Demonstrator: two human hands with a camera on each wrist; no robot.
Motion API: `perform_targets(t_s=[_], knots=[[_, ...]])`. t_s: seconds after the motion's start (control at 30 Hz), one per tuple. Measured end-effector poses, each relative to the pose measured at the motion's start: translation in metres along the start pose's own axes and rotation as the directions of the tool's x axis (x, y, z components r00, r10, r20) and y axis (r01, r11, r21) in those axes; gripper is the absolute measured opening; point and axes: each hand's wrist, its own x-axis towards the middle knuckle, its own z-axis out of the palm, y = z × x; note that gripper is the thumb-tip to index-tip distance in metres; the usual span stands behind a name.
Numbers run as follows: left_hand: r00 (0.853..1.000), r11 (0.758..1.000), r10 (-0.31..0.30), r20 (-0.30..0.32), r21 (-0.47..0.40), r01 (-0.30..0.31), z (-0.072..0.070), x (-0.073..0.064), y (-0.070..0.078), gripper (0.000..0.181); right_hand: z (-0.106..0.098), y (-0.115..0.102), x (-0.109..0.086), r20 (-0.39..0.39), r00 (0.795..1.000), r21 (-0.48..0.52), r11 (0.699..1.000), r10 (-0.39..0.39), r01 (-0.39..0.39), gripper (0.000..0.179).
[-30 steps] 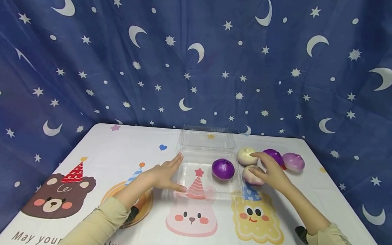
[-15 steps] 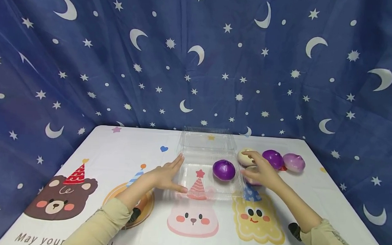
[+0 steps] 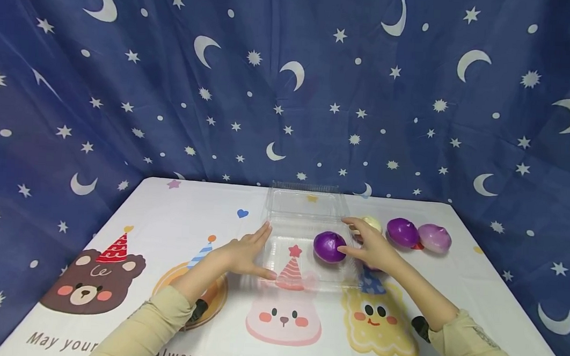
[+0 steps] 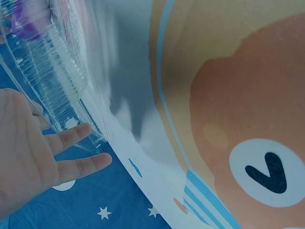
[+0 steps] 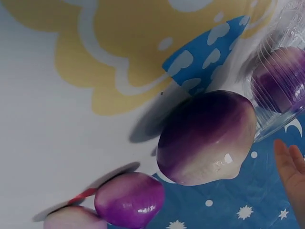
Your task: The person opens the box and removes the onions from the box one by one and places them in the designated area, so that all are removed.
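Note:
A clear plastic clamshell box (image 3: 308, 280) lies with its lid (image 3: 293, 202) folded back. Inside, on the right, sits a glossy purple onion (image 3: 328, 247). My left hand (image 3: 242, 256), fingers spread, rests along the box's left edge; the left wrist view shows its straight fingers beside the ribbed wall (image 4: 62, 81). My right hand (image 3: 377, 250) is at the box's right side, thumb and fingers apart, the thumb tip overlapping the onion. It mostly hides two pale onions, one cream onion (image 3: 373, 222) peeking out behind it. A white-and-purple onion (image 5: 205, 138) looms large in the right wrist view.
Beyond my right hand, another purple onion (image 3: 402, 232) and a pinkish-lilac onion (image 3: 435, 238) lie side by side, with something red between them. A white cartoon-print cloth (image 3: 206, 201) covers the table. A dark blue star-and-moon curtain (image 3: 249, 122) hangs behind.
My right hand has moved left from above the pale onions to the box's right side, its thumb reaching the purple onion. My left hand has stayed at the box's left edge.

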Motion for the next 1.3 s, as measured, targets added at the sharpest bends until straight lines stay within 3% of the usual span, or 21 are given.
perform_targets(t_s=[0.27, 0.6, 0.9, 1.3], knots=[[1.0, 1.0, 0.0, 0.01, -0.008, 0.0, -0.002, 0.0, 0.001, 0.115, 0.004, 0.002, 0.007, 0.057, 0.997, 0.004, 0.999, 0.047, -0.047, 0.071], [0.999, 1.0, -0.003, 0.034, -0.01, 0.004, 0.0, -0.002, 0.003, 0.116, 0.011, -0.001, 0.011, 0.145, 0.987, -0.116, 0.992, 0.065, -0.048, 0.072], [1.0, 1.0, 0.0, 0.002, -0.013, 0.0, -0.006, -0.001, 0.002, 0.115, 0.009, -0.002, 0.015, 0.158, 0.975, -0.195, 0.973, 0.153, -0.121, 0.076], [1.0, 0.995, 0.011, -0.006, -0.098, -0.011, 0.003, -0.002, -0.003, 0.116, 0.011, -0.003, 0.017, 0.169, 0.959, -0.212, 0.958, 0.229, -0.192, 0.076]])
